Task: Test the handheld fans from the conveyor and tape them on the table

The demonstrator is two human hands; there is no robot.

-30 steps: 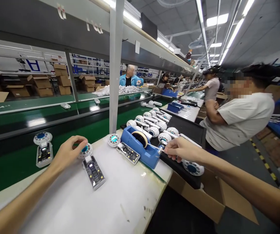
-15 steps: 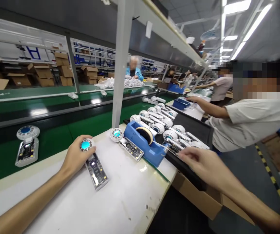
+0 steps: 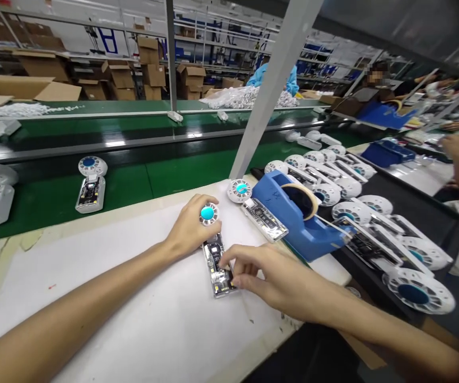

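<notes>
Working the circuit board [image 3: 215, 266] — left hand [image 3: 191, 226] gripping the round head [image 3: 209, 214], right hand [image 3: 267, 268] narrow-fingered, hold unclear — likely needing light pressure next

Cardboard boxes [image 3: 153, 76] behind a green belt [image 3: 181, 173], grey post [image 3: 271, 98], heaped white pieces [image 3: 243, 100], blue-clad person [image 3: 292, 80]

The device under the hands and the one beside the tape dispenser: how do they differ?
The handled device has the left hand around its round head; the neighbouring device, beside the blue tape dispenser, is untouched. The handled device points more steeply down the picture; the neighbouring device slants more rightward. Both have blue-centred heads and dark circuit boards.
</notes>
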